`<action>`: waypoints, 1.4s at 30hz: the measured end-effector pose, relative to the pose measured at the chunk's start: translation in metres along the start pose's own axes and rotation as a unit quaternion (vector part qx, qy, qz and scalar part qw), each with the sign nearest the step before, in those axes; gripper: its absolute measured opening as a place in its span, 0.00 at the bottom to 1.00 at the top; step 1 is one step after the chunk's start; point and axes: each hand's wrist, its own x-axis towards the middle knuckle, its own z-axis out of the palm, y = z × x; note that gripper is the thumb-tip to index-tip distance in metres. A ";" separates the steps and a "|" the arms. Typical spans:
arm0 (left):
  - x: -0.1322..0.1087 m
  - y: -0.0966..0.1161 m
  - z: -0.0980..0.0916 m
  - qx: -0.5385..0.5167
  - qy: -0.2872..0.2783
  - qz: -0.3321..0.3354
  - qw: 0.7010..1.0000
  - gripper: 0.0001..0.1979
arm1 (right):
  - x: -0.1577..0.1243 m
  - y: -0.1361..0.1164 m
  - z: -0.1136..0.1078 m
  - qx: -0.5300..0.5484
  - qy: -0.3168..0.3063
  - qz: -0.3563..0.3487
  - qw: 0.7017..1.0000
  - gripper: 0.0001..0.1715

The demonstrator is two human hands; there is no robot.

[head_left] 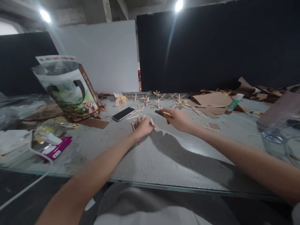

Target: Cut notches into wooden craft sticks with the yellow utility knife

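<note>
My left hand (143,126) is closed near the middle of the table, its fingers pinching a short wooden stick (151,121). Under that hand lies a thin red pencil-like rod (139,142), partly covered by the wrist. To the right, my right hand (179,119) is wrapped round a yellow utility knife (167,113), whose dark front end points left toward the loose sticks. The two hands are apart, the right one slightly higher. Just beyond them are several star-shaped pieces made of crossed wooden sticks (159,102) and some loose sticks.
A phone (123,114) lies left of the sticks. A tall printed bag (70,90) and a magenta device (57,148) with a white cable (50,167) are at left. Cardboard sheets (212,99), a green-and-white tube (235,102) and clear plastic (281,129) lie right.
</note>
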 end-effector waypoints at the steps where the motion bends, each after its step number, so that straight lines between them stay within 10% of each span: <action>1: -0.002 0.001 -0.001 0.026 0.005 0.001 1.000 0.16 | 0.002 -0.003 -0.009 0.002 -0.035 0.010 0.999 0.24; 11: 0.000 -0.004 -0.013 0.077 -0.080 0.057 0.992 0.19 | 0.009 -0.022 -0.018 -0.016 -0.207 0.026 0.978 0.23; 42: -0.004 0.001 -0.016 0.103 -0.078 0.037 0.991 0.18 | 0.002 -0.027 -0.011 -0.005 -0.213 0.080 0.974 0.24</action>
